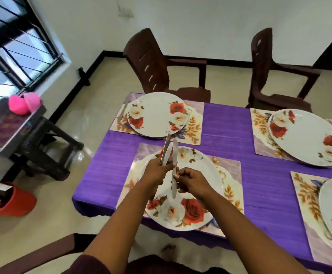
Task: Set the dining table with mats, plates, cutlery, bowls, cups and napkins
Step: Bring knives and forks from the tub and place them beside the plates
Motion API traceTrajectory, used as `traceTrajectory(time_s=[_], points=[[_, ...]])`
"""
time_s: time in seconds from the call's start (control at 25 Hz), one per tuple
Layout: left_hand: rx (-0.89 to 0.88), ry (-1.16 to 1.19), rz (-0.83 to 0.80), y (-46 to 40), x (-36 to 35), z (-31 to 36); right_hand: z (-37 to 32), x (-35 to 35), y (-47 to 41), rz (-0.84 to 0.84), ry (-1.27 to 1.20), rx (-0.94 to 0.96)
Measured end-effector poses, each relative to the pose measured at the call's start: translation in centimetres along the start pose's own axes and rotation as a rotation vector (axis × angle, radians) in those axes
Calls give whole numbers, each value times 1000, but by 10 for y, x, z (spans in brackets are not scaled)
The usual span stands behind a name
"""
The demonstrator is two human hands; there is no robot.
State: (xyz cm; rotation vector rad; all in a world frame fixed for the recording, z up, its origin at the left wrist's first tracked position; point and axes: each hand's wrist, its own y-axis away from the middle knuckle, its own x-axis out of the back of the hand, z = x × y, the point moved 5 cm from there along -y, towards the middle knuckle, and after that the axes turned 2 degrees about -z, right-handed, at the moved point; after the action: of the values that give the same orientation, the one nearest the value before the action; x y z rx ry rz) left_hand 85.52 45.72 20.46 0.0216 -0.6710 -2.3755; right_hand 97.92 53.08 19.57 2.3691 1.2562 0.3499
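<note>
Holding a small bunch of knives [166, 150] upright in your left hand [154, 175], you keep the fingers curled round their handles above the near plate [183, 187]; your right hand [192, 181] pinches a single knife [174, 175] by its middle, thumb and fingertips closed on it, the blade rising beside the bunch and the handle hanging down over the plate; both hands hover over that plate, which sits on a floral mat [229, 175] at the near-left corner of the purple tablecloth [230, 139]; a second plate [157, 114] lies on its own mat beyond, with one knife [121, 113] already laid at its left edge; two more plates [307, 135] on mats occupy your right side; two brown chairs [161, 66] stand at the far edge.
</note>
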Motion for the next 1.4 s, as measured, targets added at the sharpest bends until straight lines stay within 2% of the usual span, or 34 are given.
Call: traceTrajectory(time_s=[0.28, 0.44, 0.56, 0.6, 0.72, 0.76, 0.88, 1.2, 1.4], points=[[-4, 118, -9, -4, 22, 9, -25, -6, -12, -38, 36, -38], [-45, -14, -102, -5, 11, 11, -24, 7, -11, -11, 10, -5], [-9, 5, -72, -8, 2, 5, -13, 18, -2, 2, -10, -53], [15, 23, -66, -9, -2, 4, -12, 25, 1, 55, -17, -47], [47, 5, -124, -6, -20, 4, -13, 51, 7, 351, -81, 32], [46, -14, -159, -4, -30, 5, -13, 58, 9, 392, -108, 46], [36, -107, -239, 6, -65, 6, -10, 76, 11, 408, -123, 45], [42, -216, -342, 17, -138, -12, 34, 141, 29, 573, -251, -115], [67, -350, -360, 23, -173, -30, 53, 173, 40, 622, -263, -173]])
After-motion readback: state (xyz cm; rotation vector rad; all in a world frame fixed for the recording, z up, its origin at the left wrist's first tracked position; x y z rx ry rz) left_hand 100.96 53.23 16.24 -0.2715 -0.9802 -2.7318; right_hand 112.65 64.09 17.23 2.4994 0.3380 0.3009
